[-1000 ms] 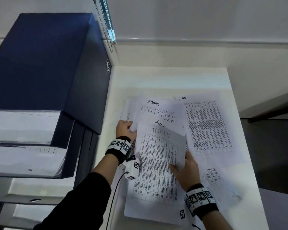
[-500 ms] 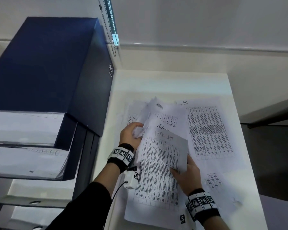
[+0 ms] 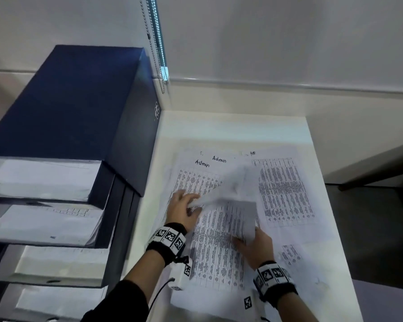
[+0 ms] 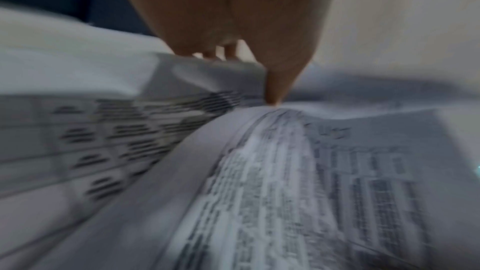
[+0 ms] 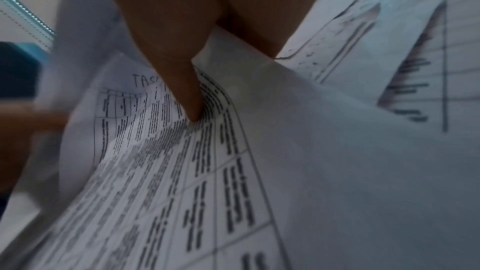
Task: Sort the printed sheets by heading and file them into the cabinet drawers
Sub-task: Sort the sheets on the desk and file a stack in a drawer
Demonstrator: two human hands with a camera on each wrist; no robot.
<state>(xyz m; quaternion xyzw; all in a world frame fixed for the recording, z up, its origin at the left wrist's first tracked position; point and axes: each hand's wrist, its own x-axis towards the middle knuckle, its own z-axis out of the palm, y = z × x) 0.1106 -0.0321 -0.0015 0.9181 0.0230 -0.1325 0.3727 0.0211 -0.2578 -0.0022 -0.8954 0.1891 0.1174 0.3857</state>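
Printed sheets overlap on the white table [image 3: 230, 129]. Two headed "Admin" [image 3: 203, 163] lie at the left and one headed "HR" [image 3: 286, 189] at the right. My right hand [image 3: 254, 248] pinches the right edge of the "Task list" sheet [image 3: 216, 247], thumb on top [image 5: 192, 110] and fingers underneath. My left hand [image 3: 183, 209] pinches the edge of a blurred, lifted sheet [image 3: 226, 189] whose heading I cannot read; my thumb [image 4: 271, 93] lies on its fold. The dark blue cabinet [image 3: 79, 101] stands at the left.
Several cabinet drawers stand pulled out, stepped one below the other, the top one [image 3: 44, 177] and second [image 3: 47, 224] holding paper. A bead chain [image 3: 154, 43] hangs at the back wall. Another small printed sheet [image 3: 291, 254] lies near the table's right edge.
My left hand has pulled a sheet up and over to the right, baring two Admin sheets beneath. The right hand keeps its hold on the Task list sheet. The view has tilted upward.
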